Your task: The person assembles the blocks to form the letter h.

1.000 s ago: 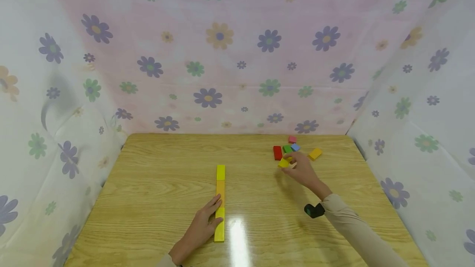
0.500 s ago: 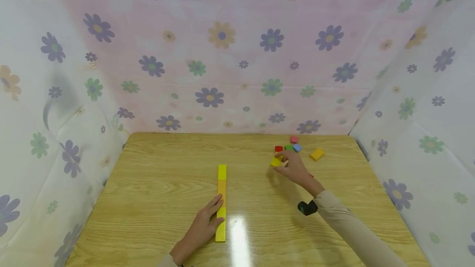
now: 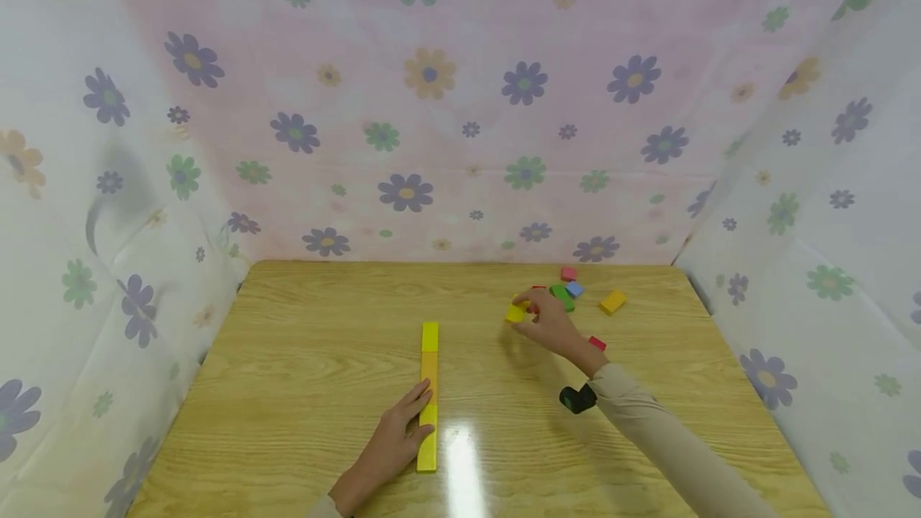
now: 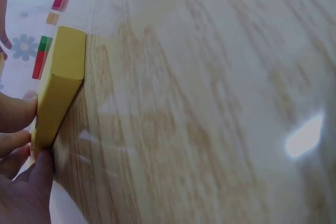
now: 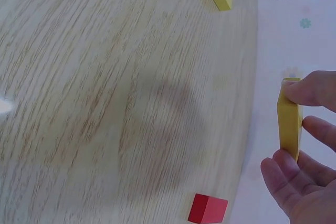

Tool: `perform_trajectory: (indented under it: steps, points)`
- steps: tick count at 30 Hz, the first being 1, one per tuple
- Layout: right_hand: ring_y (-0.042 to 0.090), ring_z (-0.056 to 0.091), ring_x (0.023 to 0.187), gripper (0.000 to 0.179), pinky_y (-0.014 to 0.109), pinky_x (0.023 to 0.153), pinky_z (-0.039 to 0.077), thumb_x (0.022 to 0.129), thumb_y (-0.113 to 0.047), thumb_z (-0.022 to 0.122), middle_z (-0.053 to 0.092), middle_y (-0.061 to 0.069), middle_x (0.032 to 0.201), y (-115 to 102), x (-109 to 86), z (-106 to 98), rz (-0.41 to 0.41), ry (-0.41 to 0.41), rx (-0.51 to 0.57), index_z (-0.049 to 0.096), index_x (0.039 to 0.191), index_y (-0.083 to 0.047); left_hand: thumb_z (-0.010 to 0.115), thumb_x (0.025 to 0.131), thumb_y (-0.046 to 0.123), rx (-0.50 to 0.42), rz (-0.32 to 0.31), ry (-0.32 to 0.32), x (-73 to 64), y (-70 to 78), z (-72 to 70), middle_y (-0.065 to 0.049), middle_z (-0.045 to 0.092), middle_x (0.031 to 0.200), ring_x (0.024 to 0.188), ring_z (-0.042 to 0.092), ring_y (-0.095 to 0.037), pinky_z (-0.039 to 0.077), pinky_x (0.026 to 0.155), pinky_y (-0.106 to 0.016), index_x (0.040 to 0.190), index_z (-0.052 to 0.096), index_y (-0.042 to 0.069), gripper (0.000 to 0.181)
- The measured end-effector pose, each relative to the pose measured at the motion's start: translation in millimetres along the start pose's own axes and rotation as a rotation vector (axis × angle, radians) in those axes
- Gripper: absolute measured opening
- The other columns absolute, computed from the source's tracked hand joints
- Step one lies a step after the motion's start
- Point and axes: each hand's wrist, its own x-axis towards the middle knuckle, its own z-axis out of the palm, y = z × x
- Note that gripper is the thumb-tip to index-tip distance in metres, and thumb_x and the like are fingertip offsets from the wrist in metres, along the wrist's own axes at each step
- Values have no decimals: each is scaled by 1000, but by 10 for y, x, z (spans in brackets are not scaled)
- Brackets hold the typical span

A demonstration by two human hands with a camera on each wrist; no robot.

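My hands are well apart. The right hand (image 3: 550, 324), right of centre in the head view, pinches a yellow block (image 3: 515, 313) between thumb and fingertips, lifted off the table (image 3: 324, 326). My left hand (image 3: 392, 434), at lower centre, lays its fingers and thumb against the row (image 3: 429, 366), a yellow, an orange and a yellow block lying end to end. Its far block (image 3: 430, 336) is beyond my fingers, so I judge that a bump from the carried one could knock it askew; too much sideways push from my left could bend the line at a joint. A slack fingertip pinch might let the lifted block twist or drop. The red block (image 3: 597, 344) sits just beside my right wrist, where a low sleeve (image 3: 669, 434) could sweep it; the green block (image 3: 563, 298), near my knuckles, might get nudged too.
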Motion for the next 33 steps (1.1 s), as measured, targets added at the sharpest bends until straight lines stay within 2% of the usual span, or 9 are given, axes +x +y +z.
perform_trajectory:
  steps: [13,22,33]
  points:
    - [29,57,89,33,33,67,51,78,-11,77,58,12,111,-100,135,115,-40,-28,-9,65,108,-5,60,93,13,10,13,4,-15,-6,13,-14,30,151,136,30,-34,36,102,-47,139,40,-8,54]
    - [34,56,93,35,36,71,51,78,-8,76,57,14,118,-190,266,218,-8,-73,20,65,111,-4,61,92,12,25,42,19,-6,7,12,-17,31,150,134,32,-36,37,100,-49,138,41,-9,54]
    - [32,56,94,35,35,70,51,80,-11,75,56,11,117,-245,394,375,-33,-121,10,64,113,-5,58,94,18,28,26,11,-4,-18,13,-15,30,151,135,31,-34,35,103,-48,138,40,-8,55]
